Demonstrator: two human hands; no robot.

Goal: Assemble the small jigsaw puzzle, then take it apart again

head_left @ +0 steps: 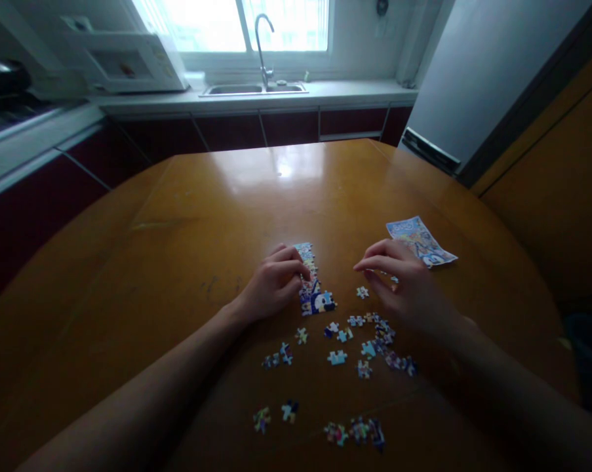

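A partly joined jigsaw puzzle (320, 303), a narrow upright strip with a blue-and-white cartoon face at its near end, lies on the wooden table. My left hand (276, 282) holds this strip from the left, its curled fingertips pressing on it and covering part of the picture. To the right, my right hand (398, 278) hovers with thumb and fingers slightly apart, and no piece shows between them. Just below those fingertips is a loose jigsaw piece (362, 292). Several more pieces lie nearer to me, among them a light blue piece (337, 357).
A creased picture sheet (418, 239) lies beyond my right hand. Loose pieces (359, 431) are scattered toward the near side of the table (202, 203). Behind the table stand a counter with a sink (236, 89), a microwave (128, 62) and a fridge (477, 72).
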